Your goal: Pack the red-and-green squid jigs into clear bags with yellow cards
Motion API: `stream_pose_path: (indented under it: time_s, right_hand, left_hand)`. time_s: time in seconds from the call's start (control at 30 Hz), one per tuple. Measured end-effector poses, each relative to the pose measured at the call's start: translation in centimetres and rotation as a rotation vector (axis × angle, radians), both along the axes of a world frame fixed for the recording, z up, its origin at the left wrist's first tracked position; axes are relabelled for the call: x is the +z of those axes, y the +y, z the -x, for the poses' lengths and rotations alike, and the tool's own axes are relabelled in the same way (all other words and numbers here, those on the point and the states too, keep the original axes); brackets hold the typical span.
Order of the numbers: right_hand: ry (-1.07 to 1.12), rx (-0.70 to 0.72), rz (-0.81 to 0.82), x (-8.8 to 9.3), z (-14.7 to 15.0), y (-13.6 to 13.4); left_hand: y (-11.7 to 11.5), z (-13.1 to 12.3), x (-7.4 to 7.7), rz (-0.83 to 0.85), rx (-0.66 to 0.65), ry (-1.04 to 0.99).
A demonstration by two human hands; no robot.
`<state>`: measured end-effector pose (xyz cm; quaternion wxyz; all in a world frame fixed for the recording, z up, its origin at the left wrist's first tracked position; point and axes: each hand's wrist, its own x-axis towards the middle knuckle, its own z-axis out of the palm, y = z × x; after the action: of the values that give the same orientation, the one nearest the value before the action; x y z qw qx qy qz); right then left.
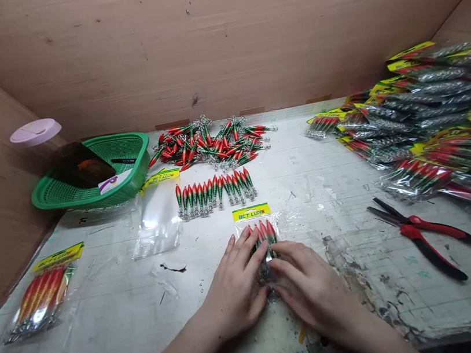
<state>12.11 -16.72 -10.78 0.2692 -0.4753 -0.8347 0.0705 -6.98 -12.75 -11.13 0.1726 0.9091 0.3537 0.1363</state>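
Note:
A clear plastic bag of fishing lures lies in front of me, with a yellow header printed "BCT LURE". Red-and-green lures show through its film. My left hand rests over the bag's left side, fingers across the lures and thumb low by its bottom end. From the right, my right hand holds the same bag, fingers bent along its edge and thumb near the bottom. Both hands hide the bag's lower part. Just beyond it lies a row of loose lures, hooks toward me.
At the back is a heap of loose lures. Empty header bags lie beside a green basket with a pink-lidded cup. A packed bag lies left. Pliers and piled packed bags are right.

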Motion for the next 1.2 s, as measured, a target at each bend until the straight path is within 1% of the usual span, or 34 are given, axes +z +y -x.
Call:
stream_pose_path:
  time_s: [0.07, 0.23, 0.33, 0.4, 0.43, 0.5, 0.57, 0.6, 0.63, 0.67, 0.7, 0.73, 0.77, 0.8, 0.87, 0.9, 0.93, 1.0, 1.03, 1.1, 1.2]
  right_hand:
    - [-0.015, -0.006, -0.021, -0.8, 1.0, 0.5]
    - [0.008, -0.048, -0.014, -1.9, 1.4, 0.9]
    - [0.02, -0.048, -0.018, -1.9, 1.9, 0.9]
    - [0.025, -0.035, -0.027, -1.3, 1.6, 0.8]
    - [0.039, -0.025, -0.017, -0.9, 0.9, 0.8]
    - [0.099, -0.023, 0.064, 0.2, -1.7, 0.6]
    - [0.145, -0.107, 0.133, 1.1, -5.4, 0.3]
    - [0.118, -0.211, 0.074, 1.5, -7.3, 0.2]
    - [0.031, -0.339, -0.054, 1.7, -8.8, 0.1]
    - [-0.071, -0.414, -0.167, 1.8, -9.8, 0.1]
    - [-0.157, -0.436, -0.261, 1.8, -10.3, 0.0]
    - [-0.213, -0.387, -0.317, 1.7, -10.1, 0.0]
    - [-0.24, -0.274, -0.337, 1.6, -9.4, -0.1]
    - [-0.241, -0.128, -0.341, 1.4, -8.2, -0.1]
    - [-0.212, 0.137, -0.361, 0.9, -5.5, -0.2]
    - [-0.193, 0.229, -0.37, 0.6, -4.3, -0.2]
    - [-0.164, 0.293, -0.373, 0.4, -3.4, -0.1]
    - [-0.074, 0.354, -0.33, -0.1, -2.6, -0.1]
    - [-0.028, 0.371, -0.283, -0.3, -2.6, -0.2]
    - [0.077, 0.391, -0.151, -0.6, -3.1, -0.6]
    - [0.259, 0.358, 0.067, -1.0, -3.8, -1.9]
  left_hand:
    - [0.3, 0.1, -0.1, -0.002, -0.009, 0.01]
    - [0.4, 0.2, -0.3, -0.026, -0.012, 0.006]
    - [0.4, -0.1, -0.5, -0.045, -0.009, 0.0]
    - [0.3, 0.0, -0.5, -0.058, -0.006, -0.008]
    - [0.2, 0.3, -0.5, -0.064, -0.001, -0.014]
    - [0.0, 1.5, -0.3, -0.088, 0.005, -0.034]
    - [-0.2, 2.9, -0.1, -0.136, -0.008, -0.058]
    - [-0.3, 3.6, 0.0, -0.175, -0.028, -0.068]
    - [-0.4, 4.0, 0.0, -0.236, -0.063, -0.084]
    - [-0.4, 4.3, 0.1, -0.313, -0.112, -0.098]
    - [-0.5, 4.3, 0.1, -0.396, -0.172, -0.11]
    - [-0.6, 4.1, 0.2, -0.48, -0.239, -0.12]
    - [-0.6, 3.8, 0.2, -0.549, -0.303, -0.126]
    - [-0.7, 3.3, 0.3, -0.594, -0.348, -0.133]
    - [-0.7, 2.5, 0.3, -0.611, -0.375, -0.15]
    - [-0.7, 2.2, 0.3, -0.602, -0.365, -0.163]
    - [-0.6, 2.1, 0.2, -0.585, -0.345, -0.177]
    - [-0.7, 2.1, -0.2, -0.532, -0.305, -0.224]
    - [-0.8, 2.2, -0.4, -0.488, -0.277, -0.26]
    - [-1.5, 2.6, -0.8, -0.341, -0.19, -0.341]
    - [-3.1, 2.9, -1.2, -0.083, -0.036, -0.429]
